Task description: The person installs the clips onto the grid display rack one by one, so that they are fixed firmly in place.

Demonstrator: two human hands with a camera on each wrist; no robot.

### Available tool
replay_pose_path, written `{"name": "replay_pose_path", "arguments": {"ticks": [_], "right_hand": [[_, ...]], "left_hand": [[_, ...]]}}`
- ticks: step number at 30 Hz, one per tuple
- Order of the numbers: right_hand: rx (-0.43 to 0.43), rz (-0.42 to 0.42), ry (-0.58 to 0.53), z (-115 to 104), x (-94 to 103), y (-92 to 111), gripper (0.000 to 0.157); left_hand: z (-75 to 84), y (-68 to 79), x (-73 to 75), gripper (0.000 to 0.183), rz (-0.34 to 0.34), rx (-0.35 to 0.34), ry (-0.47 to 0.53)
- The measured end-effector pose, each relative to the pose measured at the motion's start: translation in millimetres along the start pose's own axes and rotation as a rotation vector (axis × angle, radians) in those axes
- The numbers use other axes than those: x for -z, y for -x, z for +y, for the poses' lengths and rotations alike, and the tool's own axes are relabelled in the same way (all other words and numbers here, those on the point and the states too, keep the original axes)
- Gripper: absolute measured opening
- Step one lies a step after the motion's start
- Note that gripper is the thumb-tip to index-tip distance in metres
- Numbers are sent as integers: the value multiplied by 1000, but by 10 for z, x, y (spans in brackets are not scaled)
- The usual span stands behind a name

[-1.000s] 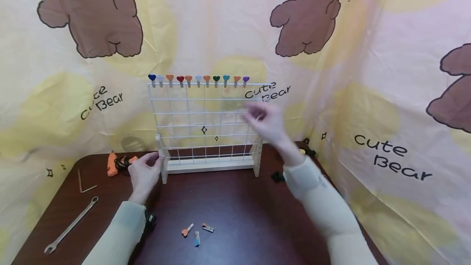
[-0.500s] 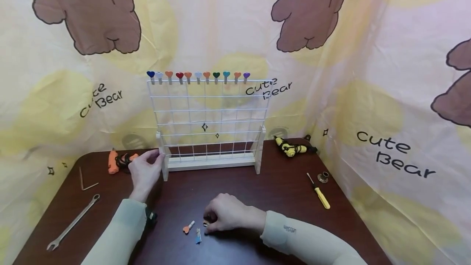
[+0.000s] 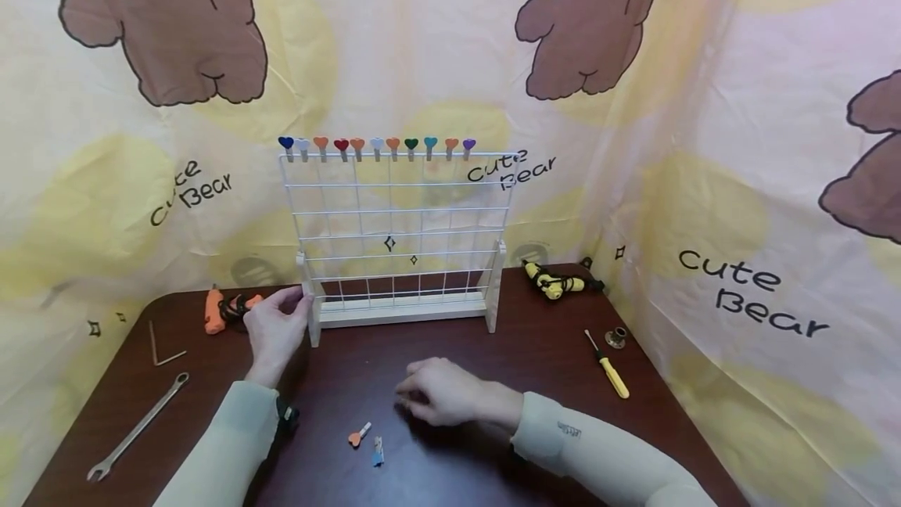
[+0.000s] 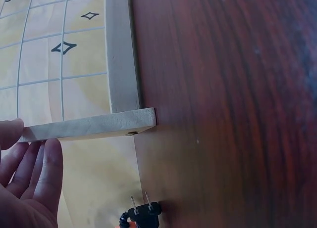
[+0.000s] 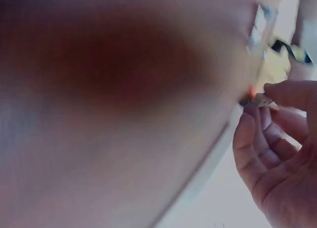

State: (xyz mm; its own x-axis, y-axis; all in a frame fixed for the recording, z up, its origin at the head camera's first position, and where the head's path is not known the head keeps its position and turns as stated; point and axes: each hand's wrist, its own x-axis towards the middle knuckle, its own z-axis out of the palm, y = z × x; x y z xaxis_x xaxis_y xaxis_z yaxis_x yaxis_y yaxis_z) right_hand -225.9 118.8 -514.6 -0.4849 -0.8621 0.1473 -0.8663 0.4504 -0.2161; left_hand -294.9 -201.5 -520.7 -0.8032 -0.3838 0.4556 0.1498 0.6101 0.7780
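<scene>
A white wire grid rack point(image 3: 394, 213) stands upright on a wooden base. Several heart-topped mini clothespins point(image 3: 357, 145) are clipped along its top wire. My left hand point(image 3: 277, 331) holds the rack's left wooden post point(image 4: 94, 125), thumb on one side and fingers on the other. Over the table, my right hand point(image 3: 450, 393) pinches a small wooden clothespin point(image 5: 261, 100) between thumb and fingers; that view is blurred and its heart's colour cannot be made out. Two loose clothespins lie in front: one with an orange heart point(image 3: 355, 439), one with a blue heart point(image 3: 378, 458).
On the left lie an orange glue gun point(image 3: 214, 311), a hex key point(image 3: 156, 350) and a wrench point(image 3: 141, 427). To the right are a yellow glue gun point(image 3: 554, 285), a yellow-handled screwdriver point(image 3: 612, 375) and a small metal fitting point(image 3: 616, 337). A bear-print cloth point(image 3: 394, 37) hangs behind.
My right hand came down from the rack's right side to the loose clothespins, took one and moved it slightly away from the other two. My left hand stayed on the post.
</scene>
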Motion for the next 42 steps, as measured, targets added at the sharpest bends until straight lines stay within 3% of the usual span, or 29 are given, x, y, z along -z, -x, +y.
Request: {"name": "replay_pose_path", "arguments": {"ticks": [7,11,16,21,24,27,32,42], "right_hand": [[-82,207,-219,287,551,75,31],[-123,299,-297,406,923,115,25],[-237,349,-358,486,1478,128,12],[-327,366,-419,551,2061,110,15],[-329,414,-445,581,2393,98,13],[-255,495,-444,605,2648,83,9],[-142,579,-405,618,2832,63,11],[-167,635,-365,736,2984,15,6]], "left_hand": [[-4,-6,10,26,3,0,9],[0,-2,4,24,8,-2,8],[-2,7,5,25,13,-1,6],[-6,9,-1,26,6,-4,11],[-9,7,-1,26,9,-11,12],[-5,4,-2,25,17,-22,9],[-1,5,6,24,20,-21,6],[10,-1,5,24,8,1,12]]}}
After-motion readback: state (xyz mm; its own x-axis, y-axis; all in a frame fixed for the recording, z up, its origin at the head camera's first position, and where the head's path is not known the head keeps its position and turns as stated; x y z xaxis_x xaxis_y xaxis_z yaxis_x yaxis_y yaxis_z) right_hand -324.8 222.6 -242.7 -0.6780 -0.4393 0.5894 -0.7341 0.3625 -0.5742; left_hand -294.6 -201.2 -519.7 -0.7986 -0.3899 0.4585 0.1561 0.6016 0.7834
